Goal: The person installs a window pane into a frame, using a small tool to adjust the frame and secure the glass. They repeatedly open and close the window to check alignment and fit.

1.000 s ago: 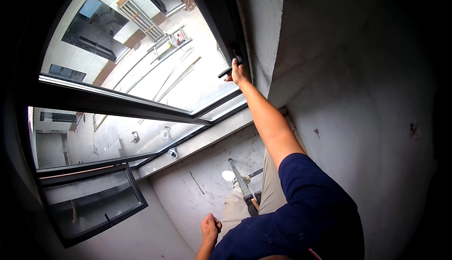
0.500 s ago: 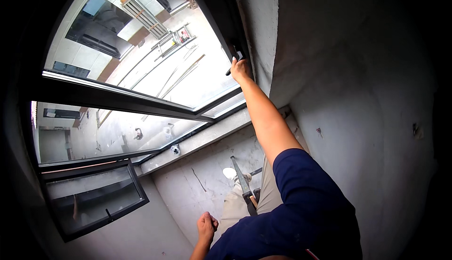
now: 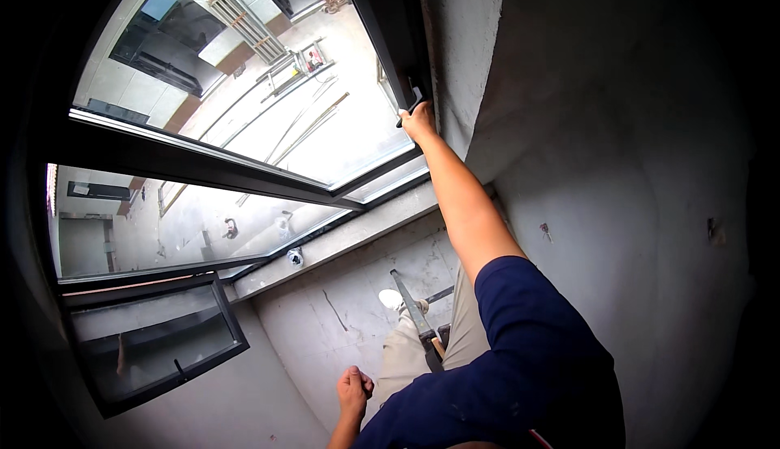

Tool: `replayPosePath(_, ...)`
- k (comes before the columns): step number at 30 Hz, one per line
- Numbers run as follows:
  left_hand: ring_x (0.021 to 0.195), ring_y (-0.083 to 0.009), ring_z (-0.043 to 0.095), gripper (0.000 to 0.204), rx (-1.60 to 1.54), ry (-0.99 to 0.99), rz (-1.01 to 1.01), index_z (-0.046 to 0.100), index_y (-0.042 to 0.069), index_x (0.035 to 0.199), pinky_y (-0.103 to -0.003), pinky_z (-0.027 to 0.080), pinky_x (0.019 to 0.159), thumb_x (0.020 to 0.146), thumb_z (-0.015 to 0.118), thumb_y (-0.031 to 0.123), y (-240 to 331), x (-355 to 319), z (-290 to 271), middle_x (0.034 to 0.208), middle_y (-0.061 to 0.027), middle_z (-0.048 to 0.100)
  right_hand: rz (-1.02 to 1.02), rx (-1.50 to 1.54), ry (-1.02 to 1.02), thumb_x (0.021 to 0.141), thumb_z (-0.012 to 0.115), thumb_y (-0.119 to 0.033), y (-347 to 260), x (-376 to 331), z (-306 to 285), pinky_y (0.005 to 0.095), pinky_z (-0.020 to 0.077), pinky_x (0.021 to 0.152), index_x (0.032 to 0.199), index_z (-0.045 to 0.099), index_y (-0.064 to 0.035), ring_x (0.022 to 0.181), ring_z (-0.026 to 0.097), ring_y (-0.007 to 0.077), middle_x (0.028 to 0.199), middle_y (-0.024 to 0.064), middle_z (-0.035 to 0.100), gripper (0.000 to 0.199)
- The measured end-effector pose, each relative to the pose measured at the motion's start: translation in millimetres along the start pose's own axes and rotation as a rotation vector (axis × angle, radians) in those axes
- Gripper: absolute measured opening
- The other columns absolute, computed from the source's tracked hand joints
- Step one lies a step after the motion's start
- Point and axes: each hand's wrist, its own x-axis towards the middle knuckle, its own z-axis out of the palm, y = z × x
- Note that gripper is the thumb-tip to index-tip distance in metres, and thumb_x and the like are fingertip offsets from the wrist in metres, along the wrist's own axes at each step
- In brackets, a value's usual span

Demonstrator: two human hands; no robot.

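My right arm reaches up and away to a tall dark-framed window (image 3: 378, 39). At the right side of its frame, my right hand (image 3: 420, 122) is closed around the black window handle (image 3: 417, 94); part of the handle shows above the fingers. Down by my left thigh, my left hand (image 3: 354, 390) hangs with its fingers curled into a loose fist, and nothing shows in it. Below the large pane runs a lower glass panel (image 3: 187, 220). A small dark-framed sash (image 3: 154, 339) at the lower left stands tilted out into the room.
Under the window runs a concrete sill (image 3: 349, 238) with a crumpled plastic-like object (image 3: 295, 257) on it. A bare grey wall (image 3: 601, 205) rises close on my right. Between my legs is a metal bar-like support (image 3: 412, 303). Long poles (image 3: 313, 128) lie on the ground outside.
The view has shifted slightly, so the window sits a little farther left. My right hand stays on the handle, which looks slightly turned; my left hand hardly moves.
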Motion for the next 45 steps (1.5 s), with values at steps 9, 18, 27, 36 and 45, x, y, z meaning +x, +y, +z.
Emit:
replayPosePath(9, 0.044, -0.0126, 0.041, 0.045, -0.108, 0.073, -0.037, 0.045, 0.009, 0.077, -0.025, 0.027, 0.038, 0.102, 0.047, 0.046, 0.3, -1.1, -13.2, 0.056, -0.0050, 0.047, -0.006, -0.412, 0.114, 0.103, 0.040, -0.017, 14.9, 17.9, -18.6, 0.0426, 0.0597, 0.068, 0.131, 0.040, 0.0049, 0.080, 0.071, 0.0381, 0.100, 0.0262, 0.069, 0.035)
replayPosePath(18, 0.044, -0.0112, 0.039, 0.042, -0.082, 0.097, -0.020, 0.044, 0.009, 0.077, -0.025, 0.026, 0.039, 0.103, 0.047, 0.042, -1.5, 1.5, -19.7, 0.055, -0.0031, 0.045, 0.085, -0.321, -0.015, 0.093, 0.060, -0.022, 28.4, 16.8, -24.5, 0.0456, 0.0536, 0.086, 0.127, 0.040, 0.0020, 0.103, 0.065, 0.0394, 0.113, 0.0284, 0.063, 0.046)
replayPosePath(27, 0.044, -0.0108, 0.038, 0.042, -0.190, 0.073, -0.168, 0.044, 0.010, 0.076, -0.025, 0.024, 0.039, 0.101, 0.052, 0.042, 8.5, -13.5, 0.9, 0.056, -0.0010, 0.042, -0.221, -0.132, -0.804, 0.089, 0.069, -0.030, 99.4, -127.9, -110.0, 0.0366, 0.0529, 0.068, 0.105, 0.060, -0.0038, 0.076, 0.067, 0.0216, 0.087, 0.0125, 0.069, 0.032)
replayPosePath(36, 0.042, -0.0101, 0.036, 0.046, 0.006, -0.096, -0.072, 0.048, 0.009, 0.072, -0.025, 0.025, 0.038, 0.101, 0.052, 0.044, 28.7, -38.9, 42.6, 0.054, 0.0005, 0.041, -0.791, -0.407, -1.317, 0.080, 0.074, -0.031, -12.8, -370.9, -250.5, 0.0468, 0.0509, 0.078, 0.102, 0.063, -0.0121, 0.093, 0.063, 0.0353, 0.095, 0.0133, 0.065, 0.031)
replayPosePath(45, 0.048, -0.0107, 0.046, 0.050, 0.267, -0.143, 0.108, 0.053, 0.007, 0.068, -0.027, 0.036, 0.045, 0.101, 0.052, 0.045, 25.2, -52.0, 54.1, 0.058, -0.0025, 0.053, -1.044, -0.615, -1.340, 0.069, 0.082, -0.038, -11.1, -431.3, -222.6, 0.0442, 0.0548, 0.070, 0.094, 0.067, -0.0065, 0.083, 0.070, 0.0341, 0.087, 0.0153, 0.072, 0.043)
